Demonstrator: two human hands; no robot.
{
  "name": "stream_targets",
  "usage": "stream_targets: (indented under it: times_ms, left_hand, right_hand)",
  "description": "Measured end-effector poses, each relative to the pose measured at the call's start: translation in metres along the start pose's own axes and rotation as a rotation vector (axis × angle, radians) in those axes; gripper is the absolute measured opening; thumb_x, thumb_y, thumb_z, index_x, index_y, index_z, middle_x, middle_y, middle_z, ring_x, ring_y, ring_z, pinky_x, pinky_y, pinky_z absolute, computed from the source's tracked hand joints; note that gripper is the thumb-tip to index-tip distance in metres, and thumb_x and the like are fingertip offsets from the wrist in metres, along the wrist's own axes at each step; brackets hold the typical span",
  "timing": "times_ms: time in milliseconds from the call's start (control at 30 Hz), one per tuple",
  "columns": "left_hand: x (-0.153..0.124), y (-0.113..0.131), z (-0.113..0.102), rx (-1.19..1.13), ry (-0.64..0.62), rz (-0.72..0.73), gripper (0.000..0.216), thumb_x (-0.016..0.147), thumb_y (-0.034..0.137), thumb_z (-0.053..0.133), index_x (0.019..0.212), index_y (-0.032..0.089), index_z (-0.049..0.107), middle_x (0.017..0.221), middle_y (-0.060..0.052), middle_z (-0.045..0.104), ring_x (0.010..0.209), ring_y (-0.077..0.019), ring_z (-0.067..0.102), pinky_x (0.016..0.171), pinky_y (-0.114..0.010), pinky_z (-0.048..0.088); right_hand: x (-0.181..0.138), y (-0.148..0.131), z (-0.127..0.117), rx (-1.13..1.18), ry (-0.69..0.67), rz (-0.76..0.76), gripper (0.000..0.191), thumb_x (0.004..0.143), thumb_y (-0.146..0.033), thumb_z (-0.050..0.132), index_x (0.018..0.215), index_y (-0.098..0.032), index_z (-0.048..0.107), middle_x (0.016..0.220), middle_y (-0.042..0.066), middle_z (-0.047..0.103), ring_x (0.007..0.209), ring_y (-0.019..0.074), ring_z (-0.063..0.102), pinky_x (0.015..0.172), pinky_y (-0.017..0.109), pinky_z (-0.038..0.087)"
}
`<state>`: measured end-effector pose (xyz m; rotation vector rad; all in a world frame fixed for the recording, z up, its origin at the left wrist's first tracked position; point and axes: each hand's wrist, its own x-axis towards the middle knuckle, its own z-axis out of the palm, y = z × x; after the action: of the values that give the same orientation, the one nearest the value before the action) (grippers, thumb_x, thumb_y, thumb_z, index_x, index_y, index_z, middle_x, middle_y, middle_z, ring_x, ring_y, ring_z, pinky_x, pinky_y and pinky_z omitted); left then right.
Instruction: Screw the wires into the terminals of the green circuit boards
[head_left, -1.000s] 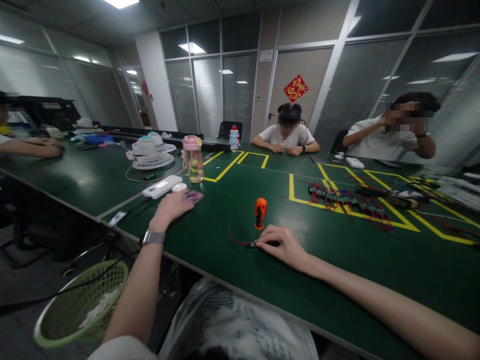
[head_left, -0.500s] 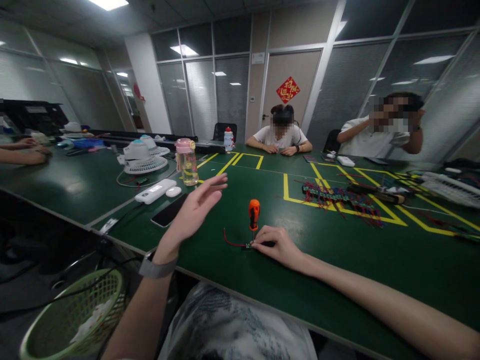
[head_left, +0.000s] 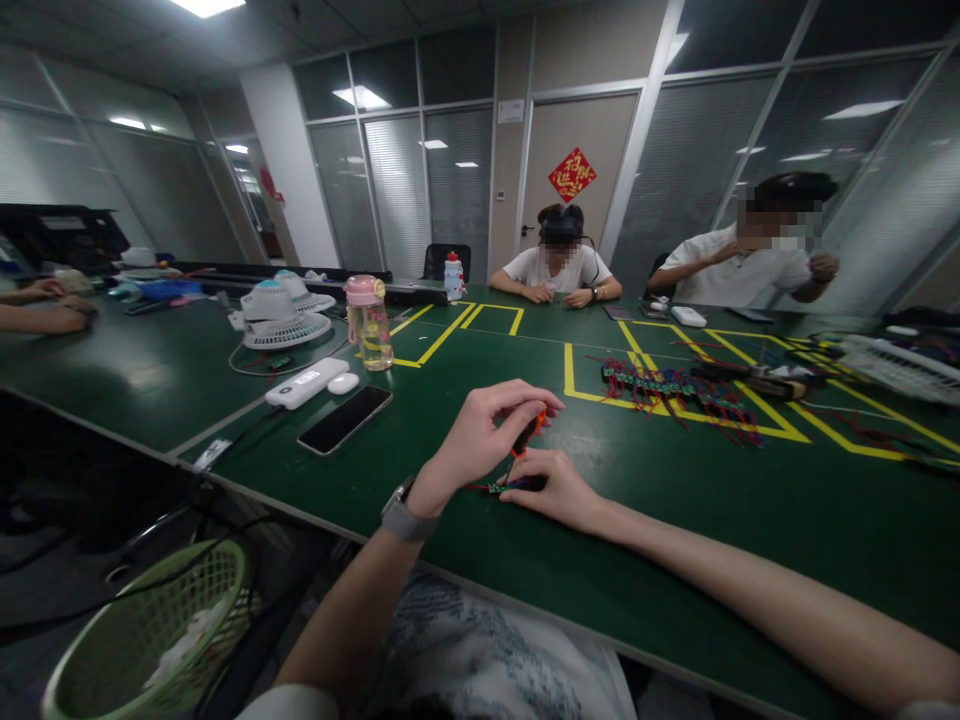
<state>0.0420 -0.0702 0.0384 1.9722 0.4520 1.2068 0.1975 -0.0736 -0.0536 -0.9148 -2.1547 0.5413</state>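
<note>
An office room turned assembly workshop: glass partition walls with blinds (head_left: 450, 190) and ceiling light panels enclose long green benches (head_left: 675, 520) marked with yellow tape (head_left: 757, 405), where seated workers (head_left: 559, 270) handle bundles of wired circuit boards (head_left: 675, 385).

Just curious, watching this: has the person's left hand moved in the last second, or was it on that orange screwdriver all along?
Yes. The left hand left the phone and swung right across the table to grip the orange screwdriver beside the right hand.
</note>
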Motion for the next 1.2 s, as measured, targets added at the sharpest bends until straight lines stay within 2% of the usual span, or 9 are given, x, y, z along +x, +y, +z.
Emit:
stream_targets:
  times_ms: [200, 333, 433, 533, 700, 833, 967, 1100, 1200]
  left_hand:
    - [0.010, -0.014, -0.006, -0.041, 0.041, -0.005, 0.027, 0.090, 0.035, 0.046, 0.096, 0.017, 0.065, 0.092, -0.006, 0.060, 0.073, -0.0124, 0.061, 0.066, -0.024, 0.052]
    - [0.037, -0.017, -0.025, 0.094, -0.210, 0.007, 0.027, 0.090, 0.030, 0.046, 0.102, 0.016, 0.065, 0.099, -0.008, 0.063, 0.086, -0.0155, 0.061, 0.080, -0.028, 0.049]
    - [0.059, -0.030, -0.040, 0.053, -0.291, -0.034, 0.026, 0.088, 0.029, 0.049, 0.100, 0.013, 0.065, 0.096, -0.009, 0.066, 0.088, -0.0164, 0.062, 0.079, -0.029, 0.048]
    - [0.065, -0.048, -0.048, 0.029, -0.139, -0.023, 0.026, 0.086, 0.032, 0.053, 0.097, 0.012, 0.065, 0.092, -0.009, 0.066, 0.077, -0.0139, 0.062, 0.073, -0.028, 0.049]
    - [0.051, -0.061, -0.047, 0.201, 0.147, 0.052, 0.023, 0.080, 0.037, 0.061, 0.087, 0.017, 0.069, 0.089, -0.005, 0.059, 0.075, -0.0123, 0.058, 0.068, -0.025, 0.048]
    - [0.051, -0.063, -0.051, 0.139, 0.129, 0.034, 0.027, 0.088, 0.032, 0.048, 0.101, 0.019, 0.067, 0.111, -0.007, 0.061, 0.098, -0.0169, 0.058, 0.086, -0.031, 0.047]
    - [0.053, -0.068, -0.060, -0.146, 0.047, -0.090, 0.034, 0.085, 0.035, 0.052, 0.112, 0.015, 0.062, 0.108, -0.011, 0.064, 0.090, -0.0186, 0.063, 0.081, -0.035, 0.050]
    - [0.050, -0.071, -0.062, 0.003, 0.147, -0.072, 0.030, 0.075, 0.036, 0.066, 0.097, 0.015, 0.066, 0.089, -0.006, 0.067, 0.077, -0.0140, 0.062, 0.074, -0.029, 0.049]
    - [0.049, -0.074, -0.062, 0.158, 0.273, -0.019, 0.024, 0.078, 0.036, 0.063, 0.091, 0.017, 0.067, 0.095, -0.005, 0.064, 0.085, -0.0142, 0.060, 0.076, -0.026, 0.048]
  right_hand:
    - [0.007, 0.005, -0.001, -0.006, -0.059, 0.055, 0.008, 0.075, -0.021, 0.069, 0.081, -0.017, 0.072, 0.079, 0.004, 0.068, 0.070, 0.0148, 0.062, 0.065, 0.025, 0.049]
    - [0.025, 0.027, -0.007, -0.052, -0.003, 0.069, 0.008, 0.075, -0.021, 0.068, 0.080, -0.016, 0.072, 0.078, 0.004, 0.067, 0.071, 0.0150, 0.061, 0.067, 0.026, 0.048]
    - [0.041, 0.044, -0.012, -0.047, 0.018, 0.095, 0.010, 0.075, -0.023, 0.069, 0.080, -0.016, 0.073, 0.078, 0.004, 0.066, 0.072, 0.0149, 0.060, 0.067, 0.026, 0.047]
    - [0.051, 0.053, -0.012, -0.007, -0.020, 0.110, 0.012, 0.074, -0.025, 0.070, 0.081, -0.016, 0.074, 0.078, 0.003, 0.065, 0.070, 0.0136, 0.059, 0.065, 0.025, 0.046]
    - [0.051, 0.053, -0.006, 0.028, 0.003, 0.106, 0.014, 0.074, -0.027, 0.070, 0.082, -0.016, 0.074, 0.079, 0.004, 0.064, 0.070, 0.0133, 0.059, 0.065, 0.025, 0.046]
    - [0.054, 0.053, -0.002, 0.029, 0.010, 0.078, 0.013, 0.074, -0.027, 0.071, 0.081, -0.015, 0.074, 0.079, 0.004, 0.064, 0.070, 0.0138, 0.059, 0.066, 0.026, 0.046]
    - [0.064, 0.055, 0.006, 0.031, -0.002, 0.053, 0.014, 0.074, -0.028, 0.071, 0.082, -0.017, 0.074, 0.078, 0.003, 0.064, 0.069, 0.0133, 0.058, 0.065, 0.026, 0.045]
    - [0.069, 0.058, 0.010, 0.033, -0.027, 0.017, 0.015, 0.075, -0.028, 0.070, 0.085, -0.017, 0.074, 0.077, 0.003, 0.062, 0.069, 0.0130, 0.057, 0.064, 0.025, 0.045]
    - [0.068, 0.058, 0.009, 0.038, -0.051, -0.015, 0.016, 0.076, -0.024, 0.068, 0.088, -0.016, 0.073, 0.082, 0.004, 0.063, 0.073, 0.0136, 0.058, 0.068, 0.026, 0.046]
